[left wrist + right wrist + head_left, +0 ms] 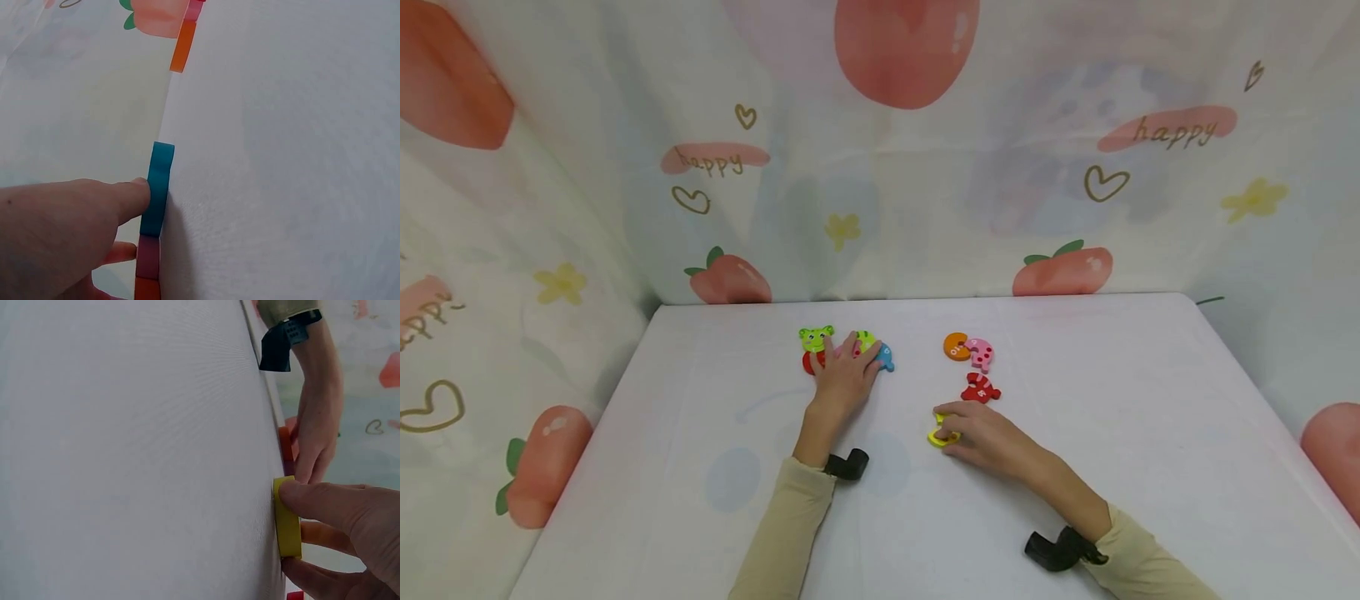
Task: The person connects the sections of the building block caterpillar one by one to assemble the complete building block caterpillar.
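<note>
Yellow piece point(288, 515) on the near middle of the white table point(1090, 400), pinched between the thumb and fingers of the right hand point(988, 436). Beyond it, slightly right, lies the right red piece point(980, 389); farther off are the orange piece point(956, 347) and, touching its right side, the spotted pink piece point(982, 353). To the far left, the left hand point(841, 383) lies over a cluster with its fingers spread apart, its thumb touching the blue piece point(157, 200) at the cluster's right end. The cluster also includes the frog piece point(815, 338) at far left, the left red piece point(808, 363) just nearer, and the lime piece point(866, 340), partly covered by fingers. Behind the table hangs a printed curtain point(925, 200).
</note>
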Demonstrator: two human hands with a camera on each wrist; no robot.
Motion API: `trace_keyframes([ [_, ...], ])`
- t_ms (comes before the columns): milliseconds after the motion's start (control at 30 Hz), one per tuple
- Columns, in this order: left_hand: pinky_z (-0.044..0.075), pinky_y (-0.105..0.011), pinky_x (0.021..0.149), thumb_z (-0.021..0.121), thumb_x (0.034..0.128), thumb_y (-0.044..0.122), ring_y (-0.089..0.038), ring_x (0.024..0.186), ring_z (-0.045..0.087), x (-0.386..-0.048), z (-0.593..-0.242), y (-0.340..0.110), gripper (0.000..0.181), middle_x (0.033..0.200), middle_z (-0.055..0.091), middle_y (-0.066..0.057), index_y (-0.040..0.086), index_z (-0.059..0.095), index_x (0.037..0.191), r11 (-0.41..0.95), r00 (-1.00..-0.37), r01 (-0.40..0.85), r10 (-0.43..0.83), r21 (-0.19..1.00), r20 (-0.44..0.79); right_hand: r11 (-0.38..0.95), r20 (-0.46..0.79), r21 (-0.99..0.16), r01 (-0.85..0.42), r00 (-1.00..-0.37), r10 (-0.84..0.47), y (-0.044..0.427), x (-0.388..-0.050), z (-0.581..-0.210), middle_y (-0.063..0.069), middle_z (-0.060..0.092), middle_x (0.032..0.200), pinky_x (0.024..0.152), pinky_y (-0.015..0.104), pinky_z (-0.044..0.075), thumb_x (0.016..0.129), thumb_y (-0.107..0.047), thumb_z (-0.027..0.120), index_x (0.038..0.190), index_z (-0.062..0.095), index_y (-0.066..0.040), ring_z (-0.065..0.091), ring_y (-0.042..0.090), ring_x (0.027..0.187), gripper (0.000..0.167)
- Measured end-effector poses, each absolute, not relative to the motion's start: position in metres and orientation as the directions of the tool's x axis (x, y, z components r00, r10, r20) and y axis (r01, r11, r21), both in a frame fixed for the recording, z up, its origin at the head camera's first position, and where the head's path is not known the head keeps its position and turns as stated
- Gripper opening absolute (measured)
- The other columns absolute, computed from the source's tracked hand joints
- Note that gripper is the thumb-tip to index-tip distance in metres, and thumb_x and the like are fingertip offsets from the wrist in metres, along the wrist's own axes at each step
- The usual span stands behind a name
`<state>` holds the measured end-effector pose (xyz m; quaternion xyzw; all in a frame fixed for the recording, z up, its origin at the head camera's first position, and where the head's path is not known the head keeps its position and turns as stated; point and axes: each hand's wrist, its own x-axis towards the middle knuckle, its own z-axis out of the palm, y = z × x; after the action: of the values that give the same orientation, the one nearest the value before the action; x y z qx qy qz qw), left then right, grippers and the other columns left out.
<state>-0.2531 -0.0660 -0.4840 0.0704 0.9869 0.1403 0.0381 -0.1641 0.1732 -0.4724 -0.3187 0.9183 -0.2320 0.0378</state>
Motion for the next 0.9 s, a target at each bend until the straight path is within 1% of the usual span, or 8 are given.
trace_keyframes([
  [100, 0.016, -0.072, 0.113, 0.044, 0.1002, 0.046, -0.05, 0.147, 0.013, -0.253, -0.483, -0.067, 0.046, 0.16, 0.029, -0.008, 0.038, 0.041, 0.146, 0.951, -0.987, 0.13, 0.152, 0.28, -0.059, 0.696, 0.1, -0.45, -0.559, -0.806, -0.583, 0.17, -0.167, -0.474, 0.007, 0.067, 0.121, 0.092, 0.042, 0.055, 0.08, -0.019, 0.079, 0.095, 0.075, -0.017, 0.062, 0.025, 0.113, 0.016],
  [200, 0.017, -0.072, 0.112, 0.044, 0.1002, 0.046, -0.048, 0.148, 0.014, -0.253, -0.483, -0.069, 0.047, 0.16, 0.029, -0.006, 0.04, 0.039, 0.146, 0.96, -0.987, 0.127, 0.148, 0.249, -0.067, 0.698, 0.12, -0.489, -0.523, -0.833, -0.54, 0.164, -0.174, -0.475, 0.007, 0.068, 0.12, 0.089, 0.04, 0.056, 0.079, -0.019, 0.08, 0.095, 0.076, -0.016, 0.062, 0.025, 0.112, 0.017],
  [333, 0.019, -0.072, 0.112, 0.043, 0.1003, 0.047, -0.046, 0.148, 0.015, -0.254, -0.484, -0.071, 0.047, 0.159, 0.029, -0.004, 0.043, 0.037, 0.147, 0.971, -0.985, 0.135, 0.153, 0.198, -0.076, 0.695, 0.105, -0.562, -0.448, -0.872, -0.477, 0.149, -0.193, -0.473, 0.009, 0.067, 0.123, 0.09, 0.039, 0.057, 0.081, -0.018, 0.079, 0.096, 0.075, -0.013, 0.061, 0.028, 0.116, 0.017],
  [400, 0.02, -0.072, 0.111, 0.043, 0.1003, 0.046, -0.046, 0.148, 0.016, -0.254, -0.485, -0.072, 0.047, 0.159, 0.03, -0.004, 0.044, 0.036, 0.147, 0.973, -0.984, 0.145, 0.16, 0.182, -0.073, 0.692, 0.106, -0.579, -0.43, -0.882, -0.459, 0.139, -0.205, -0.472, 0.01, 0.067, 0.125, 0.09, 0.039, 0.057, 0.082, -0.018, 0.078, 0.097, 0.074, -0.011, 0.061, 0.029, 0.116, 0.017],
  [500, 0.022, -0.072, 0.11, 0.043, 0.1001, 0.046, -0.045, 0.147, 0.018, -0.254, -0.485, -0.072, 0.047, 0.159, 0.03, -0.003, 0.045, 0.035, 0.147, 0.975, -0.984, 0.156, 0.168, 0.161, -0.066, 0.684, 0.158, -0.574, -0.449, -0.881, -0.445, 0.125, -0.225, -0.471, 0.013, 0.067, 0.125, 0.094, 0.041, 0.055, 0.083, -0.018, 0.077, 0.096, 0.074, -0.008, 0.062, 0.03, 0.115, 0.018],
  [600, 0.024, -0.072, 0.109, 0.044, 0.0997, 0.046, -0.044, 0.147, 0.02, -0.254, -0.485, -0.072, 0.047, 0.158, 0.031, -0.003, 0.045, 0.036, 0.146, 0.974, -0.984, 0.162, 0.171, 0.161, -0.049, 0.684, 0.216, -0.541, -0.489, -0.867, -0.449, 0.113, -0.241, -0.472, 0.016, 0.067, 0.123, 0.099, 0.045, 0.051, 0.083, -0.017, 0.076, 0.095, 0.074, -0.006, 0.062, 0.033, 0.115, 0.016],
  [733, 0.026, -0.07, 0.108, 0.044, 0.0997, 0.046, -0.042, 0.146, 0.023, -0.255, -0.485, -0.072, 0.046, 0.156, 0.033, -0.002, 0.046, 0.037, 0.145, 0.973, -0.984, 0.168, 0.174, 0.157, -0.027, 0.704, 0.214, -0.509, -0.495, -0.865, -0.454, 0.105, -0.252, -0.477, 0.017, 0.067, 0.123, 0.102, 0.047, 0.049, 0.084, -0.017, 0.075, 0.094, 0.074, -0.006, 0.061, 0.034, 0.114, 0.014],
  [900, 0.027, -0.07, 0.108, 0.046, 0.0997, 0.044, -0.041, 0.145, 0.025, -0.255, -0.486, -0.074, 0.046, 0.155, 0.034, -0.002, 0.046, 0.037, 0.145, 0.977, -0.984, 0.173, 0.177, 0.128, -0.018, 0.717, 0.204, -0.497, -0.489, -0.869, -0.452, 0.102, -0.255, -0.481, 0.017, 0.066, 0.125, 0.103, 0.047, 0.048, 0.084, -0.016, 0.075, 0.093, 0.075, -0.007, 0.06, 0.035, 0.116, 0.013],
])
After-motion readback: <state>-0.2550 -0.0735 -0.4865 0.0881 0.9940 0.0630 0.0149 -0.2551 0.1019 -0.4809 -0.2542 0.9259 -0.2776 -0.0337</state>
